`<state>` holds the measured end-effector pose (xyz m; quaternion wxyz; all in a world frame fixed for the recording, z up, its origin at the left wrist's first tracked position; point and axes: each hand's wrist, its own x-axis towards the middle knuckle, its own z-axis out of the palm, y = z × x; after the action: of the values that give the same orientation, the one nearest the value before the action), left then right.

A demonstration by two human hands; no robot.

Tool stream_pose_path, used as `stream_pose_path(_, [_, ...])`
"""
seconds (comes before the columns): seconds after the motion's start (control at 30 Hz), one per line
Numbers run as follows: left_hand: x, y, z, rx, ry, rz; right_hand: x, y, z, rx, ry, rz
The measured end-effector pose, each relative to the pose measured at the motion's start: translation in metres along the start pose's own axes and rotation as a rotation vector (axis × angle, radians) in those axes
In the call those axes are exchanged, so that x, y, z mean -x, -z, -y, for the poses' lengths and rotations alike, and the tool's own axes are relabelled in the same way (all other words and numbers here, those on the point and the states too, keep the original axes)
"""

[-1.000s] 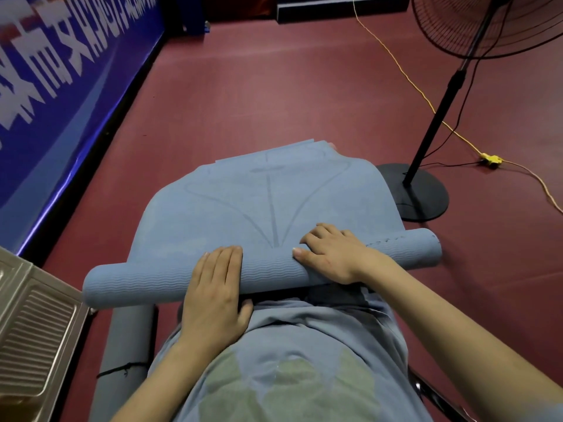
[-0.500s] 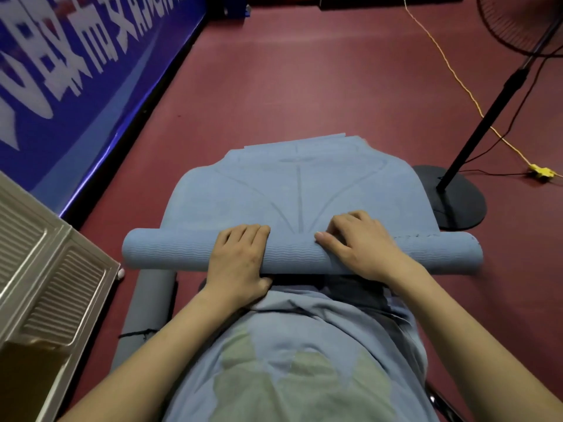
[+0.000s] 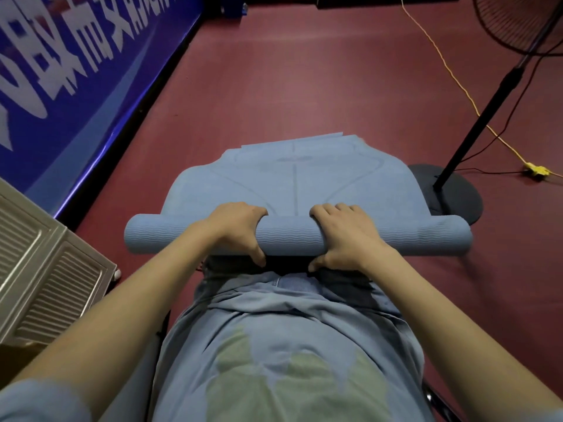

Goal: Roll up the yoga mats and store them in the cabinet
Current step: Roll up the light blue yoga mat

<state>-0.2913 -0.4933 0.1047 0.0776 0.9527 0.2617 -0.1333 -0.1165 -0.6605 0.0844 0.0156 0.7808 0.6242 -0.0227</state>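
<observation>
A blue-grey yoga mat (image 3: 292,190) lies on the red floor in front of me, its near part wound into a thick roll (image 3: 289,239) lying crosswise. My left hand (image 3: 240,231) wraps over the roll left of its middle, fingers over the far side and thumb underneath. My right hand (image 3: 344,236) grips it the same way just right of the middle. The flat, unrolled part reaches away from the roll and shows faint printed lines. The cabinet (image 3: 45,263), a beige metal piece with slatted panels, stands at the left edge.
A blue banner wall (image 3: 76,71) with white characters runs along the left. A black standing fan's round base (image 3: 451,193) and pole (image 3: 487,111) stand right of the mat. A yellow cable (image 3: 457,83) with a yellow plug (image 3: 536,170) crosses the floor at the right.
Both hands shifted from resting flat on top of the roll to curling around it, thumbs under. The roll moved forward over the flat part, which is now shorter.
</observation>
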Motion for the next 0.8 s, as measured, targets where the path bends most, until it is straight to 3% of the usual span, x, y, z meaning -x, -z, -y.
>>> stream_pose_path(0.4, [0.033,-0.009,-0.017,-0.017,0.056,-0.018,0.034,0.010,0.017,0.014,-0.031,-0.011])
stream_pose_path(0.67, [0.081,-0.017,-0.042,-0.028,0.042,0.091,0.089,0.005,0.032,-0.081,-0.005,0.046])
stream_pose_path(0.8, [0.081,-0.024,-0.044,-0.078,0.046,0.055,0.084,0.006,0.033,-0.063,-0.010,0.096])
